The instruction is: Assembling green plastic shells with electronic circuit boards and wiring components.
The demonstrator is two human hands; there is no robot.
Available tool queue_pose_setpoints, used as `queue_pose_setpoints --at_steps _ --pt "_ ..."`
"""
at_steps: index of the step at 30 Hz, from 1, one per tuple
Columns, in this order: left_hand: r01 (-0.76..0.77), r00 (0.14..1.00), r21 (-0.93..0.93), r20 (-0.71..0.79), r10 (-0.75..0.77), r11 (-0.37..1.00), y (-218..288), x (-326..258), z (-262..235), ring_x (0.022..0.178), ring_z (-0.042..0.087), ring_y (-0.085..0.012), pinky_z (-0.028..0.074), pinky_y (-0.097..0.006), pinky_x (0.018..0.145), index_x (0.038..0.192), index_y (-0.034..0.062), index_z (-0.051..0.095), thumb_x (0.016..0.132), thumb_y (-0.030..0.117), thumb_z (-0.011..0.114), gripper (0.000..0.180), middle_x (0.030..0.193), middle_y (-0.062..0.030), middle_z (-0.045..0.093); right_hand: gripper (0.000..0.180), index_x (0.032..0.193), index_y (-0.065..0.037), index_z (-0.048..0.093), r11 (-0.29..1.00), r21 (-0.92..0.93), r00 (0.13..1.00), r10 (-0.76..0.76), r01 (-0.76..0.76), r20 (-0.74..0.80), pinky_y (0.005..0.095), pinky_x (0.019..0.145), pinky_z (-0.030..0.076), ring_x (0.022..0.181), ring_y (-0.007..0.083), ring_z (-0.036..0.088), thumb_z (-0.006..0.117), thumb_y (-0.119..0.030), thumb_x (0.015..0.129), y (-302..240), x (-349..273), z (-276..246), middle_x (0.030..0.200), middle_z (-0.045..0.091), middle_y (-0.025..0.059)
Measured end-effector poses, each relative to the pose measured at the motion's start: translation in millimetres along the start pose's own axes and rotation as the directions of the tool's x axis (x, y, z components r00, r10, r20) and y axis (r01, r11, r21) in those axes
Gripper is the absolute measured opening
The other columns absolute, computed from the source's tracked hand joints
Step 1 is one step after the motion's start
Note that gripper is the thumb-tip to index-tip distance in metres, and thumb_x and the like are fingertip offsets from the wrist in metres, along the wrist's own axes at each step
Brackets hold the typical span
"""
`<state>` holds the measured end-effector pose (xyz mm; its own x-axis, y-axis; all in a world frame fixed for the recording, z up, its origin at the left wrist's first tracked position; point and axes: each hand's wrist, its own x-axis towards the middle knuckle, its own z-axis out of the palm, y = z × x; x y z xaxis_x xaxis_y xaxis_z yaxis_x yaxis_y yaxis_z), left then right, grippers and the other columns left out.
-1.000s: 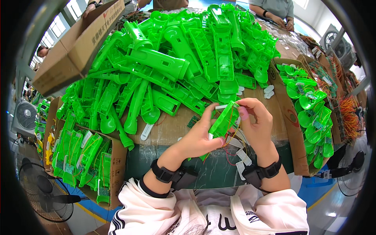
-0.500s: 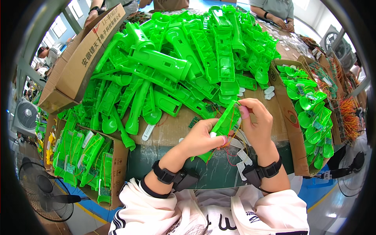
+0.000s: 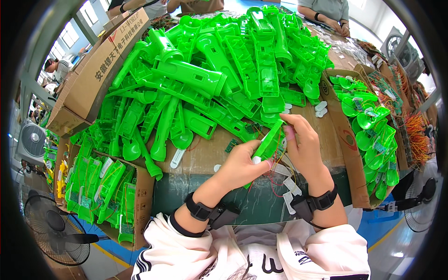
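We are looking down on a bench (image 3: 172,193) that is carrying a great heap of green plastic shells (image 3: 210,77), piled beyond the hands, probably so that the near edge is leaving room to work. A carton of wired green parts is standing on each side — the left carton (image 3: 143,198) and the right carton (image 3: 344,135) are flanking the heap, seemingly for easy reach. Between them, the left hand (image 3: 239,162) is gripping one green shell (image 3: 269,143) near its lower end between thumb and fingers, apparently steadying it over the near edge. The right hand (image 3: 304,142) is bending its fingers at the shell's upper end; whether they are pinching it or only touching, we are not able to say. The shell is tilting up and rightward — perhaps because this is giving the right fingers access to its far tip. White strips (image 3: 292,186) are lying near the right wrist, a small circuit board (image 3: 231,145) is resting beyond the left hand, and thin red wires (image 3: 273,181) are trailing below the shell.
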<state>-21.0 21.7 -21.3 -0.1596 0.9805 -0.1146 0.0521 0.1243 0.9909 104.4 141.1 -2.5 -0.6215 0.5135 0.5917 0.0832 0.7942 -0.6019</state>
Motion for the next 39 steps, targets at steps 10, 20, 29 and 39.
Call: queue_pose_setpoints --at_steps 10,20,29,39 --pt "-0.117 0.98 -0.173 0.141 0.142 0.978 7 -4 -4 0.079 0.05 -0.0076 0.044 -0.024 0.072 0.106 0.0012 0.051 0.081 0.015 0.058 0.029 0.088 -0.0021 0.056 0.014 0.094 0.0 0.053 0.999 -0.006 0.998 0.049 -0.048 0.045 0.0339 0.062 0.044 0.073 0.0326 0.055 0.046 -0.002 0.083 -8 -1 -11 0.083 0.055 0.0172" --pt "-0.196 0.96 0.361 -0.122 0.254 0.912 16 -36 -2 0.086 0.058 -0.0224 0.044 -0.032 0.075 0.116 -0.0066 0.041 0.076 0.026 0.066 0.058 0.096 -0.0184 0.058 0.017 0.096 0.001 0.053 0.996 0.062 0.992 -0.069 0.062 0.109 0.0346 0.064 0.046 0.075 0.0335 0.056 0.047 0.0 0.08 -29 6 -10 0.088 0.055 0.0165" --pt "-0.21 0.925 0.325 -0.24 0.295 0.922 19 -61 -8 0.081 0.056 -0.0138 0.044 -0.027 0.07 0.118 0.0024 0.044 0.08 0.02 0.061 0.045 0.088 -0.0087 0.061 0.016 0.095 0.0 0.053 0.992 0.114 0.976 -0.08 0.057 0.201 0.0356 0.063 0.045 0.075 0.0328 0.056 0.048 -0.002 0.08 -48 10 -2 0.088 0.055 0.0149" --pt "-0.053 0.998 -0.174 -0.045 0.046 0.983 14 -62 -7 0.083 0.051 -0.0071 0.042 -0.022 0.075 0.11 -0.0024 0.049 0.084 0.017 0.057 0.033 0.093 -0.0022 0.058 0.017 0.095 0.002 0.055 0.957 0.198 0.941 0.146 -0.212 0.304 0.0376 0.065 0.044 0.077 0.0347 0.055 0.047 -0.01 0.084 -40 6 -1 0.082 0.057 0.0204"
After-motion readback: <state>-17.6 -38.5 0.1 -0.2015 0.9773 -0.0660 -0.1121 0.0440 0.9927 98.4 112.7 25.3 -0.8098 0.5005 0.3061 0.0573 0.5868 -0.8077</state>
